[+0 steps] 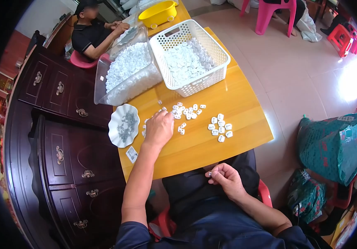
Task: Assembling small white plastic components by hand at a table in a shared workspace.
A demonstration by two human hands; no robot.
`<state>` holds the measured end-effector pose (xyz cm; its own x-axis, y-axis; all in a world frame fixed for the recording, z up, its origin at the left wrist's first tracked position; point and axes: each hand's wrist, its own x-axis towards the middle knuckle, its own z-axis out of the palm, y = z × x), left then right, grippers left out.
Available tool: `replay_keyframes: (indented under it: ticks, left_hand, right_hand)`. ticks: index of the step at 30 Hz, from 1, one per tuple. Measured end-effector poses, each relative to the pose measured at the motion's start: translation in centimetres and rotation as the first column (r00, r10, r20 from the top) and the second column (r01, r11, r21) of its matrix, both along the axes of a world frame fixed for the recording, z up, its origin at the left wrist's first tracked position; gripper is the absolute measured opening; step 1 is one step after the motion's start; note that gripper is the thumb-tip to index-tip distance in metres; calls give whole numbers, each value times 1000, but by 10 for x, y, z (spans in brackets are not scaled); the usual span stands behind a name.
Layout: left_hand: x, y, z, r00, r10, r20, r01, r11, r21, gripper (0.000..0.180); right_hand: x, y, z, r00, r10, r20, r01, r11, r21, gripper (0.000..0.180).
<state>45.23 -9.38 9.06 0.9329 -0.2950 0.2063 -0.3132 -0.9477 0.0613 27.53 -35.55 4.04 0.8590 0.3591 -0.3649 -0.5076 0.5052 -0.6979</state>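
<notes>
Small white pieces with dark marks (182, 111) lie loosely scattered on the wooden table. My left hand (160, 126) is among them at their left side, its fingers bent down and partly hidden under the back of the hand. Whatever they pinch does not show. Over my lap, beyond the near table edge, my right hand (228, 180) is closed in a pinch on a small pale piece (210, 174). A tighter group of larger white marked pieces (221, 129) sits further right on the table.
A scalloped white dish (112, 135) of small grey bits stands at the left edge, near a small printed card (132, 154). Behind are a clear bin (99, 89) and a white basket (224, 66) of white pieces. Another person (93, 35) sits far left, beside dark drawers (62, 153).
</notes>
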Motion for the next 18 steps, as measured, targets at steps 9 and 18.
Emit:
replay_keyframes:
  ticks: [9, 18]
  left_hand:
    - [-36, -27, 36, 999, -42, -8, 34, 894, -447, 9]
    - [-109, -68, 16, 940, -234, -250, -66, 593, -803, 7]
  right_hand:
    - [2, -5, 0, 999, -40, -4, 40, 998, -47, 11]
    - [6, -1, 0, 977, -185, 110, 193, 978, -73, 14]
